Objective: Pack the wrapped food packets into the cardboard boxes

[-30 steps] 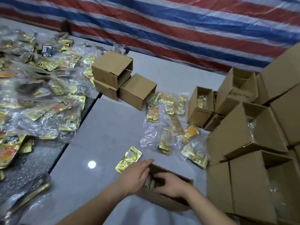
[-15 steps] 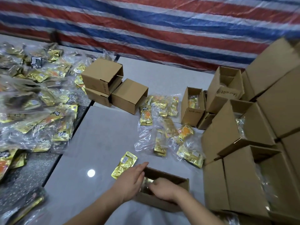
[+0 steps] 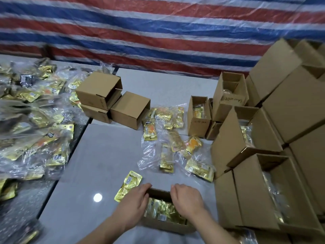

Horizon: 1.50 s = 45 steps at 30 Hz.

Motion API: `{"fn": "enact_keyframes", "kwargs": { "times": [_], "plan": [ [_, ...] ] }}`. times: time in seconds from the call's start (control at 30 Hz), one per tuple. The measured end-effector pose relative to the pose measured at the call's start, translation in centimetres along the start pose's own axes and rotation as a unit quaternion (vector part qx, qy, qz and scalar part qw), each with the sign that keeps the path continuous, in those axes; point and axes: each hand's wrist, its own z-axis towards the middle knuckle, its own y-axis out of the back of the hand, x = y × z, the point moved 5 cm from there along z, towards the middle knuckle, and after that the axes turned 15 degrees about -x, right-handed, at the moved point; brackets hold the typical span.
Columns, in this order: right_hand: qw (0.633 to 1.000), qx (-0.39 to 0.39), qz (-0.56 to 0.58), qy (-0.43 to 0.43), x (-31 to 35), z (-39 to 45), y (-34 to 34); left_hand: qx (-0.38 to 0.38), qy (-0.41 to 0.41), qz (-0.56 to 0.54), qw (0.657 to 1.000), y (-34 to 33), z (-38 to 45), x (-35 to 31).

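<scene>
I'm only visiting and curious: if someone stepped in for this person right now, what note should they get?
Left hand rests open on the near box at its left wall; right hand lies over its far rim, holding nothing visible.
Done: gold packets already lie in that box; boxes stacked at right hold packets too.
Left: one loose gold packet beside the left hand, bagged packets mid-table, a big pile at left. Three small boxes lie on their sides beyond.
</scene>
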Motion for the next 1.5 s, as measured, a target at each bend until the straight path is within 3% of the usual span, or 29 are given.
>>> {"fn": "enact_keyframes", "kwargs": {
  "times": [0.07,0.2,0.27,0.4,0.53,0.6,0.77,0.93,1.1,1.3,1.5],
  "plan": [
    [1.000,0.003,0.025,-0.001,-0.1,0.1,0.0,-0.013,0.004,0.014,1.000,0.4,0.7,-0.2],
    [0.993,-0.012,0.110,-0.047,-1.7,1.0,1.2,-0.114,0.044,0.022,0.992,1.9,6.7,-1.5],
    [0.981,-0.029,0.168,-0.094,-2.8,1.7,2.1,-0.119,0.064,0.055,0.989,1.5,11.0,-2.2],
    [0.941,-0.067,0.269,-0.197,-5.4,3.5,3.3,-0.017,0.185,0.092,0.978,-2.4,17.9,-2.0],
    [0.892,-0.102,0.354,-0.264,-7.0,4.2,3.8,0.088,0.293,0.137,0.942,-7.1,20.4,0.3],
    [0.883,-0.104,0.368,-0.271,-7.6,4.0,3.9,0.110,0.290,0.177,0.934,-9.1,20.9,0.9],
    [0.906,-0.090,0.322,-0.260,-8.5,3.3,3.8,0.105,0.271,0.227,0.929,-12.0,21.0,1.1],
    [0.922,-0.058,0.279,-0.262,-8.8,2.4,3.4,0.076,0.294,0.150,0.941,-14.0,21.0,0.6],
    [0.906,-0.054,0.313,-0.280,-7.9,2.9,3.6,0.036,0.338,0.051,0.939,-10.9,20.5,1.2],
    [0.854,-0.044,0.421,-0.303,-3.9,5.6,5.7,-0.082,0.312,-0.067,0.944,-1.2,18.1,0.6],
    [0.739,0.023,0.622,-0.259,4.9,10.5,10.8,-0.197,0.161,-0.128,0.958,7.9,17.2,-9.0]
  ]
}}
